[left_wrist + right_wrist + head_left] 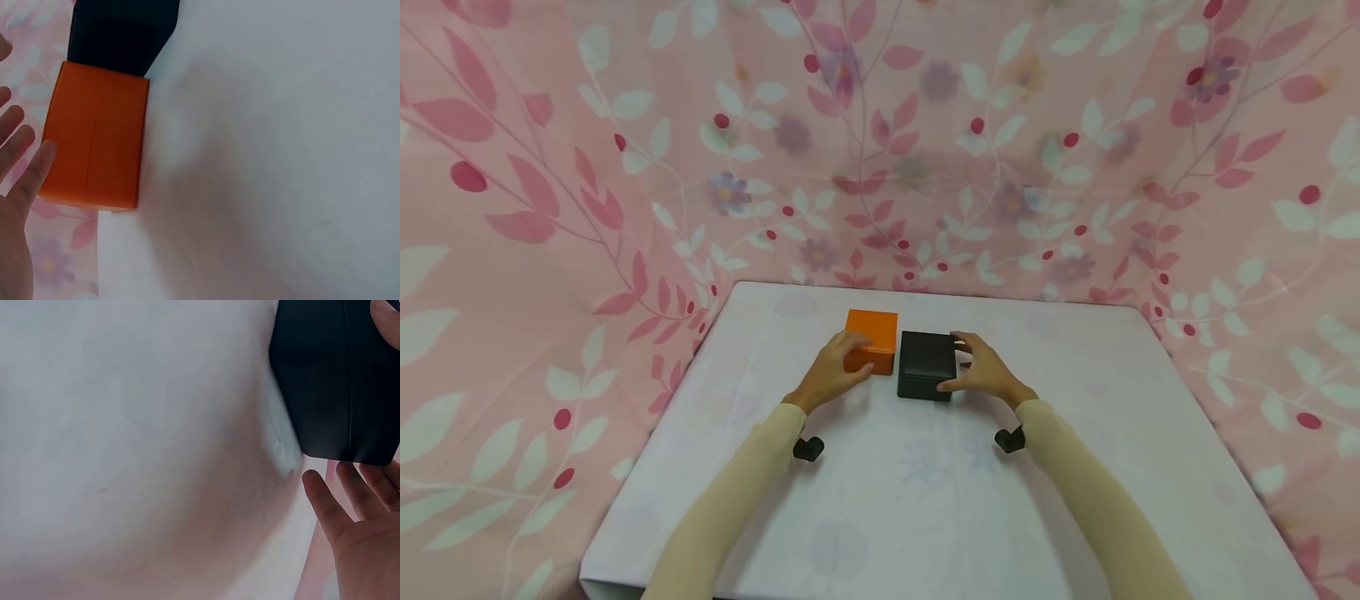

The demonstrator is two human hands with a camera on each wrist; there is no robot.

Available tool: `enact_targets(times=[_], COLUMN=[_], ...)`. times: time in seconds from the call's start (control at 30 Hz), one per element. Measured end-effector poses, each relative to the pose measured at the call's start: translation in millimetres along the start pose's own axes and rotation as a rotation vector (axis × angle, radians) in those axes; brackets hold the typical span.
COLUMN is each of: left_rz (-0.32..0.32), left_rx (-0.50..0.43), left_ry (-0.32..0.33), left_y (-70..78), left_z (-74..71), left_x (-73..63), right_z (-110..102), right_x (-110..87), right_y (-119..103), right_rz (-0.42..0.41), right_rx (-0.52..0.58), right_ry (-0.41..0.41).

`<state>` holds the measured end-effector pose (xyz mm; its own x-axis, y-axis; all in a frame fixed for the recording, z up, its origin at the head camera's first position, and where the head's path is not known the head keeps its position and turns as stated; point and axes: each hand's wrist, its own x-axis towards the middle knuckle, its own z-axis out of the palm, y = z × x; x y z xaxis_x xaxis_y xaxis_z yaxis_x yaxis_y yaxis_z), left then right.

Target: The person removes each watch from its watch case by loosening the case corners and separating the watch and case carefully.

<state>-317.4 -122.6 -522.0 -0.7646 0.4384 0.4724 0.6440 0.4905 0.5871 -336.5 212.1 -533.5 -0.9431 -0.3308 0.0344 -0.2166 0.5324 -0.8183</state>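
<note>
On the white-covered table stand an orange box and, just right of it and slightly nearer, a black box. My left hand is at the orange box's left front, fingers spread and thumb apart. In the left wrist view its fingertips overlap the side edge of the orange box. Around the right end of the black box my right hand has its thumb in front and fingers towards the back corner. The right wrist view has some of those fingertips partly hidden behind the box's edge.
The white cloth of the table surrounds both boxes. Pink floral fabric hangs behind and along both sides. Dark wrist-worn pieces sit below the left sleeve and the right sleeve.
</note>
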Motion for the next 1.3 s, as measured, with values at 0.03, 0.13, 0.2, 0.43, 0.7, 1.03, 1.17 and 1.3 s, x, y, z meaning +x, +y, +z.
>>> enact_targets(times=[0.03, 0.13, 0.2, 0.43, 0.7, 1.03, 1.17, 1.3], left_rz=[0.002, -0.018, -0.05, -0.127, -0.177, -0.184, -0.221, -0.23], left_rx=[-0.021, -0.07, -0.101, -0.111, -0.107, -0.057, -0.038, -0.073], left_ry=[-0.016, -0.082, -0.129, -0.18, -0.259, -0.371, -0.371, -0.37], left_y=[0.5, 0.3, 0.2, 0.3, -2.2, -0.2, 1.9, 3.3], left_z=[1.7, 7.9, 12.0, 22.4, 32.1, 57.9, 66.0, 74.3], left_x=[-1.3, -4.3, -5.6, -8.5, -8.6, -9.2, -8.0, -8.2], right_z=[0.7, 2.5, 3.4, 5.6, 6.3, 5.9, 7.1, 8.4], right_x=[-2.6, -10.3, -15.5, -29.3, -34.3, -37.3, -37.4, -38.6], right_y=[0.0, -0.6, -1.5, -4.2, -3.8, -3.6, -2.4, 1.1], right_rz=[-0.012, -0.049, -0.071, -0.1, -0.105, -0.089, -0.094, -0.093], right_rx=[-0.002, 0.0, 0.0, -0.005, -0.034, -0.042, -0.02, -0.004], right_ry=[0.003, 0.004, 0.002, 0.006, 0.019, 0.013, 0.009, 0.007])
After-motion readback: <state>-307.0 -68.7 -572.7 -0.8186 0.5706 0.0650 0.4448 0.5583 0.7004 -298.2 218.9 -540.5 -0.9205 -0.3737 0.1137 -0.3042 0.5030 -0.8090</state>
